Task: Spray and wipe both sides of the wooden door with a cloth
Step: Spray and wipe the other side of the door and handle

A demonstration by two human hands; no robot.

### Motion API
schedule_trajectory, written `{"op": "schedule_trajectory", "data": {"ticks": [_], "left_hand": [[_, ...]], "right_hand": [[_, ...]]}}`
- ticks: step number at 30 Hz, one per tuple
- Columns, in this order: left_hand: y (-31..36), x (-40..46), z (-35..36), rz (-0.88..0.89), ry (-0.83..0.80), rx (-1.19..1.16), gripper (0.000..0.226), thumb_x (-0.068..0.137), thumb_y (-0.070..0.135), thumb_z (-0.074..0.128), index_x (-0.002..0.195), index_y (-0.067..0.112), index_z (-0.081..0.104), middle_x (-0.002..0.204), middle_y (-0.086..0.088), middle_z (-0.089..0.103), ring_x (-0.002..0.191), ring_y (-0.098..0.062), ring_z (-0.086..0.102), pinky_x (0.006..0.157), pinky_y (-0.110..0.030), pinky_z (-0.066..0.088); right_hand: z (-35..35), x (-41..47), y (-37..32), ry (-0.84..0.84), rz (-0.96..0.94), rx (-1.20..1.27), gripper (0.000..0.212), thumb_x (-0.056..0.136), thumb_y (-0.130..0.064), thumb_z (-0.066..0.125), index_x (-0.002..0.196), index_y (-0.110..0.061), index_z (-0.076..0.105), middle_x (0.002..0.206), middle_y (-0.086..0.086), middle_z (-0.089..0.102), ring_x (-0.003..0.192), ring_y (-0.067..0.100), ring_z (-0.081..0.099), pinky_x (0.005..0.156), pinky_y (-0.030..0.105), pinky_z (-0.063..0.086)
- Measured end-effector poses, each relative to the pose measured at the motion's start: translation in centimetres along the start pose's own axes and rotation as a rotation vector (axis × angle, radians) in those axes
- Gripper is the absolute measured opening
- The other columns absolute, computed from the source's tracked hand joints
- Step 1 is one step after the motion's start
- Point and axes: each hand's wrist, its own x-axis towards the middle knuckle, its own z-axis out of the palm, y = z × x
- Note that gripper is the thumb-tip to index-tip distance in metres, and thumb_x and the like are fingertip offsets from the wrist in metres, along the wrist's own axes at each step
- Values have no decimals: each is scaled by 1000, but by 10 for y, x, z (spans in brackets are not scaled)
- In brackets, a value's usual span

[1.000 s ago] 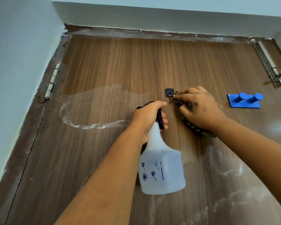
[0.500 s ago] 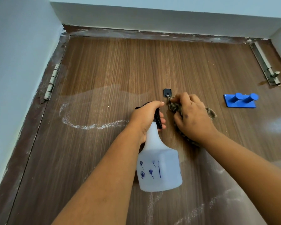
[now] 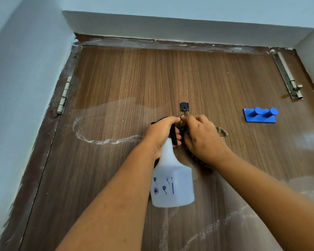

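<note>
The brown wooden door (image 3: pixel 127 84) fills the view, streaked with white dusty marks and a damp patch at its left middle. My left hand (image 3: pixel 163 134) grips the black trigger head of a translucent white spray bottle (image 3: pixel 172 185) that hangs below it. My right hand (image 3: pixel 203 140) holds a dark brownish cloth (image 3: pixel 221 132) bunched against the door, just below a small black adhesive hook (image 3: pixel 184 106). The two hands touch or nearly touch. Most of the cloth is hidden under the right hand.
A blue double-peg hook (image 3: pixel 259 115) is stuck on the door at right. A metal slide bolt (image 3: pixel 288 80) runs along the upper right edge and a hinge (image 3: pixel 64 96) sits on the left frame. Pale blue walls surround the door.
My right hand with the cloth has slid left and slightly down from beside the black hook to right against my left hand. The bottle has barely moved.
</note>
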Motion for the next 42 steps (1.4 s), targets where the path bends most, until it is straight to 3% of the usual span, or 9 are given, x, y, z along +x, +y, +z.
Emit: {"op": "schedule_trajectory", "data": {"ticks": [7, 11, 18, 23, 27, 31, 35, 39, 42], "left_hand": [[-1, 0, -2, 6, -7, -32, 20, 95, 23, 63, 92, 4, 63, 72, -10, 57, 56, -19, 57, 40, -19, 47], [-3, 3, -4, 17, -39, -69, 18, 94, 23, 62, 83, 9, 64, 67, -5, 57, 55, -17, 56, 45, -23, 50], [-3, 9, -11, 8, -68, -107, 23, 96, 28, 60, 87, 7, 63, 66, -5, 58, 57, -17, 57, 48, -23, 52], [-3, 13, -9, -13, -45, -66, 34, 96, 34, 60, 82, 3, 63, 70, -10, 59, 55, -19, 58, 43, -20, 50], [-4, 12, -10, -5, -48, -121, 45, 94, 49, 62, 88, 5, 67, 69, -9, 60, 55, -20, 60, 48, -26, 52], [2, 4, -6, -13, -28, -134, 43, 94, 47, 62, 87, 5, 66, 66, -9, 57, 54, -20, 56, 53, -29, 51], [4, -9, -12, -3, -9, 40, 34, 89, 41, 72, 83, 9, 66, 64, -6, 56, 56, -18, 57, 55, -30, 55], [-5, -32, -51, 49, 140, 182, 30, 82, 32, 83, 88, 6, 68, 63, -5, 63, 60, -20, 63, 77, -43, 62], [-9, -57, -87, 12, 133, 185, 16, 86, 18, 78, 89, 8, 65, 58, -5, 60, 53, -19, 56, 63, -35, 57]], "right_hand": [[-16, 20, 16, 42, 251, -32, 16, 90, -13, 53, 106, -11, 50, 94, 5, 57, 99, 30, 46, 82, 48, 43], [-4, 14, -21, 62, 255, 41, 12, 92, -12, 50, 100, -13, 41, 74, -9, 32, 83, 25, 41, 75, 42, 42], [-51, 51, -7, -246, 514, 475, 31, 78, -28, 73, 105, -16, 62, 95, 2, 67, 91, 20, 63, 74, 29, 47], [-43, 88, -6, -69, 165, 47, 39, 86, -27, 65, 120, -14, 51, 95, 2, 51, 90, 18, 51, 78, 32, 45], [-3, 90, -1, -149, 43, -277, 23, 89, -30, 55, 91, -16, 37, 79, -1, 41, 85, 23, 48, 74, 36, 43], [3, 62, -3, -75, -138, -273, 13, 86, -20, 54, 95, -11, 52, 85, 0, 54, 89, 23, 40, 67, 37, 30], [-3, 31, 3, -75, -180, 74, 17, 82, -18, 61, 97, -10, 62, 82, 1, 64, 76, 18, 41, 71, 35, 39], [12, -7, -3, 25, -177, 16, 36, 92, -31, 54, 117, -9, 67, 114, 6, 70, 86, 19, 51, 84, 30, 40], [26, -10, -12, 133, -35, 98, 48, 103, -42, 35, 120, -13, 69, 122, 3, 68, 92, 26, 55, 83, 43, 46]]}}
